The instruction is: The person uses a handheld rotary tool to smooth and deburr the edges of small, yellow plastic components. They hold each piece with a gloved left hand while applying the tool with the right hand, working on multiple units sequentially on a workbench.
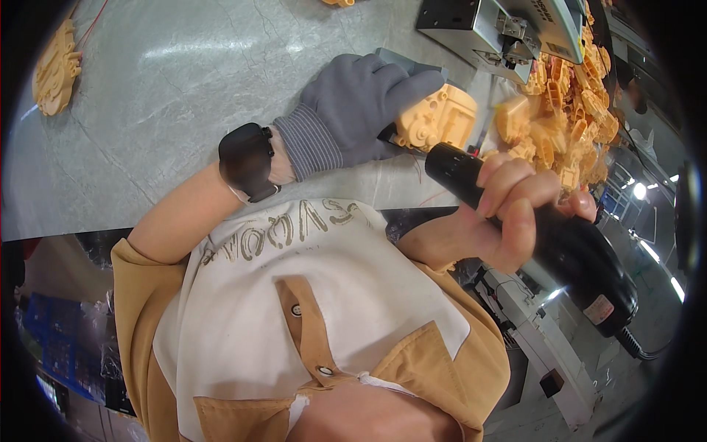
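My left hand (361, 99), in a grey knit-cuffed glove, is closed on a yellow-orange moulded plastic part (445, 118) at the table's near right. The part has round bosses and a recessed frame. Some dark edges show under it and beyond the fingers, but I cannot tell what they belong to. Bare fingers of my right hand (519, 210) wrap round a black corded electric screwdriver (578, 254). Its nose points left toward the part's near edge; whether the tip touches is hidden.
A heap of similar yellow-orange parts (567, 110) lies at the right. Behind it stands a metal-cased device (471, 33). Another moulded part (57, 70) rests at the far left of the grey marbled table (184, 96). The screwdriver's cable (648, 353) trails off to the right.
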The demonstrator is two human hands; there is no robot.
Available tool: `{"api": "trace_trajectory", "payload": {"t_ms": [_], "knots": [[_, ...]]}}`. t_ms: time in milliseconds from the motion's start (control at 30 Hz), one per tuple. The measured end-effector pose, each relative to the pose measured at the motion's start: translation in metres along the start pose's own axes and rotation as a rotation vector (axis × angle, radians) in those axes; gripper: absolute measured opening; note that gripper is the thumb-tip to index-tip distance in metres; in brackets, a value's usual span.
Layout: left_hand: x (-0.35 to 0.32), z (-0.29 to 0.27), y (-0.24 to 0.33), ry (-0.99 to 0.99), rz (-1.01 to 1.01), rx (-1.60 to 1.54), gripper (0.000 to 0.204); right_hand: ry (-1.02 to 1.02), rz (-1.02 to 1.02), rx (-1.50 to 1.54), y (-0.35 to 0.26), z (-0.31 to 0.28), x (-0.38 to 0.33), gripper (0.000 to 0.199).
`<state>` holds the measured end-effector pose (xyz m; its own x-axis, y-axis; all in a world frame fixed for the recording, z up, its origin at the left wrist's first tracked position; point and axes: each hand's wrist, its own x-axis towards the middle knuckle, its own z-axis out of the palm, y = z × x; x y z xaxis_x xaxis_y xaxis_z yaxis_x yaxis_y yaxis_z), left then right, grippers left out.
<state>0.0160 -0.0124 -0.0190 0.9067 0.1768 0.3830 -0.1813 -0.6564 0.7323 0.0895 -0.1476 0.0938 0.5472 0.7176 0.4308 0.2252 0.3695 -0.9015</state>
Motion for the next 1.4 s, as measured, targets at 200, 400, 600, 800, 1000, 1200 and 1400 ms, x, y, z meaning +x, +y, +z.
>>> {"api": "trace_trajectory", "payload": {"t_ms": [200, 400, 600, 800, 1000, 1200, 1400], "knots": [[-0.003, -0.001, -0.003, 0.017, -0.019, -0.063, 0.08, 0.05, -0.097, -0.009, 0.01, 0.011, -0.002, 0.049], [0.005, 0.0, 0.003, 0.004, -0.007, 0.048, 0.081, 0.324, -0.131, 0.096, -0.004, -0.006, 0.021, 0.048], [0.005, -0.003, 0.003, 0.044, -0.02, 0.064, 0.084, 0.528, -0.295, -0.202, 0.005, -0.055, 0.098, 0.046], [0.009, -0.007, 0.002, -0.009, -0.023, 0.025, 0.086, 0.403, -0.223, -0.076, 0.031, -0.061, 0.108, 0.036], [0.008, -0.012, 0.001, -0.061, -0.048, 0.052, 0.084, 0.415, -0.175, -0.096, 0.031, -0.047, 0.107, 0.035], [0.009, -0.011, 0.002, -0.044, -0.02, 0.033, 0.083, 0.425, -0.069, -0.011, 0.023, -0.053, 0.111, 0.034], [0.006, -0.014, 0.001, -0.034, 0.0, 0.01, 0.083, 0.286, 0.019, -0.127, 0.011, -0.05, 0.093, 0.029]]}}
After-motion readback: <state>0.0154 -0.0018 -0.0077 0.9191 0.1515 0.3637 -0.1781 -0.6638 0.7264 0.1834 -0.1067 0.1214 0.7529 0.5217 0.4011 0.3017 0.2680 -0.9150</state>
